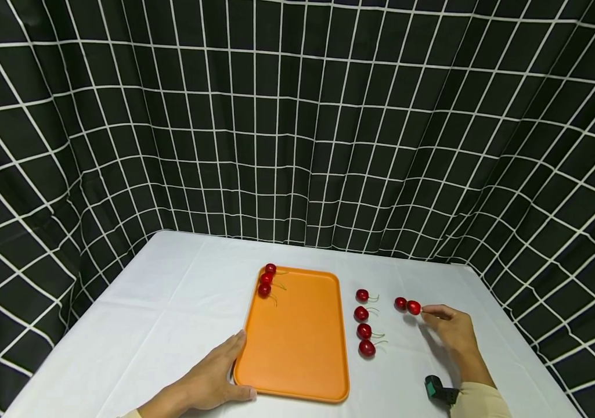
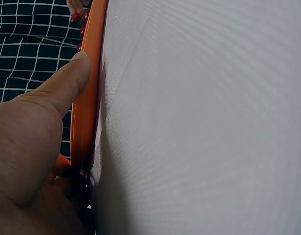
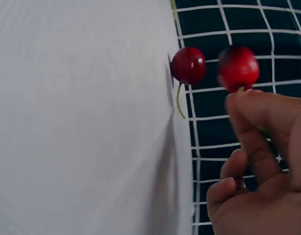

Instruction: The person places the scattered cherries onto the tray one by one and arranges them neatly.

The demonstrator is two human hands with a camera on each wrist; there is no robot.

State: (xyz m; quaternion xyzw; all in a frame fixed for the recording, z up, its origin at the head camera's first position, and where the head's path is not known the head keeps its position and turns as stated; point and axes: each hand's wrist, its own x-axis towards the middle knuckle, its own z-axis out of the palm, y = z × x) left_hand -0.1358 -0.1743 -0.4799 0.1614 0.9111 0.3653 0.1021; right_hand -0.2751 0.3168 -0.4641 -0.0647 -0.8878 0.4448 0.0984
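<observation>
Lower right, the right hand pinches a round red cherry; left of it, the straight-fingered left hand touches a rectangular orange tray.

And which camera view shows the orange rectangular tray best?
The head view: it shows the orange rectangular tray from above, with nearly all its outline. The left wrist view catches only part of its rim, edge-on, beside the left hand. The right wrist view does not show it.
</observation>
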